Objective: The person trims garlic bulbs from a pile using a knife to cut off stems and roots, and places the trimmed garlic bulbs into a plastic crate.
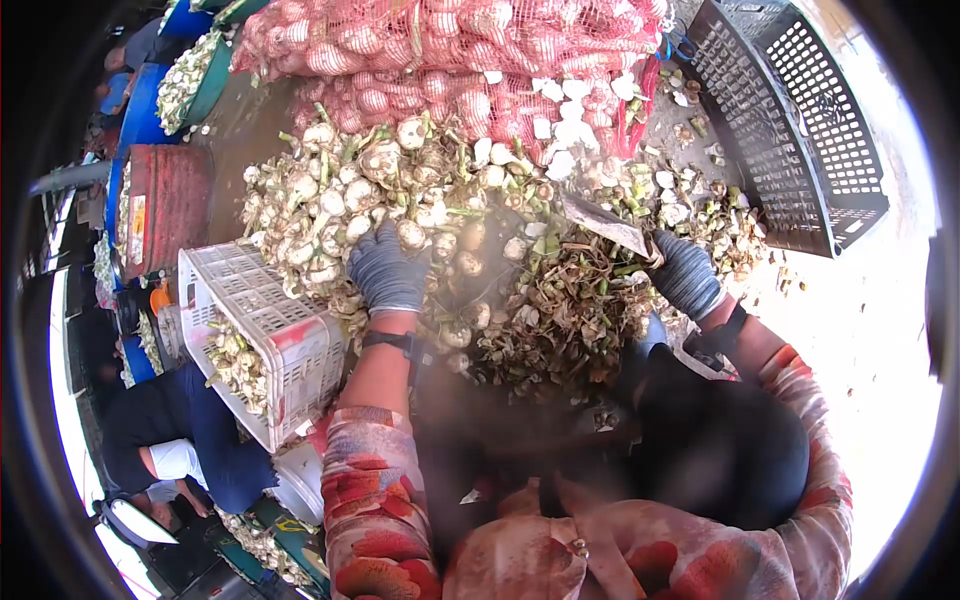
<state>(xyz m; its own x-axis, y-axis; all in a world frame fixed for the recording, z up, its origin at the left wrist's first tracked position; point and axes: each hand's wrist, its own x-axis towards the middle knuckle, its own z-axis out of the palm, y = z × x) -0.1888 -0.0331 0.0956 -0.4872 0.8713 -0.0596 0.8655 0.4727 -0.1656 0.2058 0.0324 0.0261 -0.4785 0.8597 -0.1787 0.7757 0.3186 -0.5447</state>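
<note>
A heap of pale bulbs (325, 200) with cut stems spreads across the middle, in front of red mesh sacks. My left hand (387, 270), in a grey glove, rests at the heap's near edge; its fingertips are among the bulbs, and whether they grip one cannot be made out. In my gloved right hand (688, 275) is the handle end of a knife with a broad blade (607, 226), which points up and left over the scraps. Brown peelings and leaves (560, 320) are piled between my two hands, with a few loose bulbs (470, 262) beside them.
Stacked red mesh sacks (400, 40) full of bulbs lie behind the heap. A white crate (265, 330) stands at left, dark crates (800, 130) at upper right. A red barrel (170, 210) and blue tubs are farther left. Another person (190, 430) bends at lower left.
</note>
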